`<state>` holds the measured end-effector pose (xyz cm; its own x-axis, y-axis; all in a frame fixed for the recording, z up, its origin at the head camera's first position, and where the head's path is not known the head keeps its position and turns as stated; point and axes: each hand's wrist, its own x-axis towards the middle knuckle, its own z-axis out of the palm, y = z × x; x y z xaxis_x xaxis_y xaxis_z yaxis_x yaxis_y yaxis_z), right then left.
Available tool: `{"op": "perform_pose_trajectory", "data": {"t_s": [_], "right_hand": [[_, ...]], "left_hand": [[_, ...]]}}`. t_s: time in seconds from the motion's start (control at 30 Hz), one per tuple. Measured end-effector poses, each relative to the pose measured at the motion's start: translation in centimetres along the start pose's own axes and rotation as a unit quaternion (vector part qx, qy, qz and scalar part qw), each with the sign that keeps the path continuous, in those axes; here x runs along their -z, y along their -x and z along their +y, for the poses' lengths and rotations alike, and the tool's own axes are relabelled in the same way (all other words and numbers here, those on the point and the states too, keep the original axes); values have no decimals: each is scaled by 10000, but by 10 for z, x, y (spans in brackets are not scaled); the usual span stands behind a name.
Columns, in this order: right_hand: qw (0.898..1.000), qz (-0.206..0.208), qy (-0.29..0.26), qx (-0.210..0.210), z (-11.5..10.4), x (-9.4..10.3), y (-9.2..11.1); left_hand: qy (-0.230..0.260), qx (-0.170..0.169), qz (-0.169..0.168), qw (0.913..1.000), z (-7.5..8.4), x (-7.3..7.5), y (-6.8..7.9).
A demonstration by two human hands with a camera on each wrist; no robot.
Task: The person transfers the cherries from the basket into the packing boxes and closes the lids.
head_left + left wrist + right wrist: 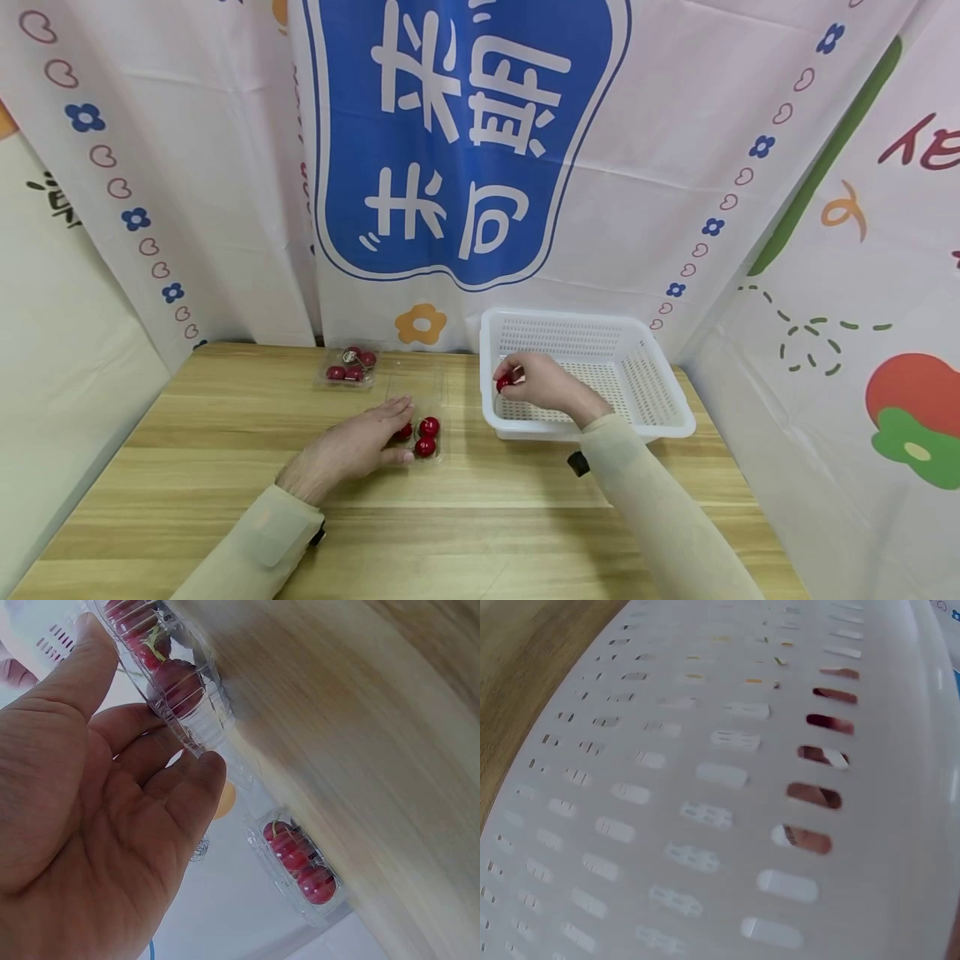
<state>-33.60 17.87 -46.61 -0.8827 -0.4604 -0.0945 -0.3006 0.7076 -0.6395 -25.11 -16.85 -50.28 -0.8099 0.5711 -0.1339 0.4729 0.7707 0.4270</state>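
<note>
My right hand (pixel 542 382) pinches a red cherry (pixel 504 382) between thumb and fingertips, inside the left end of the white perforated basket (pixel 678 422). At the left side of an open clear plastic box (pixel 438 454), my left hand (pixel 352 442) holds it with the thumb at the front and the fingers toward the back. Several cherries (pixel 426 437) lie in this box, partly covered by that hand. Green stem shows on the fruit in the left wrist view, where the left hand (pixel 97 802) is close up. Through the basket's slots (pixel 814 795), the right wrist view shows bits of skin and dark red.
A second clear box (pixel 349 372) with several cherries stands at the back, left of centre. Both boxes and the basket are on a wooden table (pixel 465 533). Printed cloth (pixel 600 233) hangs close behind the table and along its sides.
</note>
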Motion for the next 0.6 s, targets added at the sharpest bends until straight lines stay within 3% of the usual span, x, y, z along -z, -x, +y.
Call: {"op": "perform_pose_trajectory", "data": {"t_s": [0.6], "right_hand": [[9903,952,-994,213,-17,-8,0]], "left_hand": [[-127,-102,36,9999,-1,-1,-1]]}}
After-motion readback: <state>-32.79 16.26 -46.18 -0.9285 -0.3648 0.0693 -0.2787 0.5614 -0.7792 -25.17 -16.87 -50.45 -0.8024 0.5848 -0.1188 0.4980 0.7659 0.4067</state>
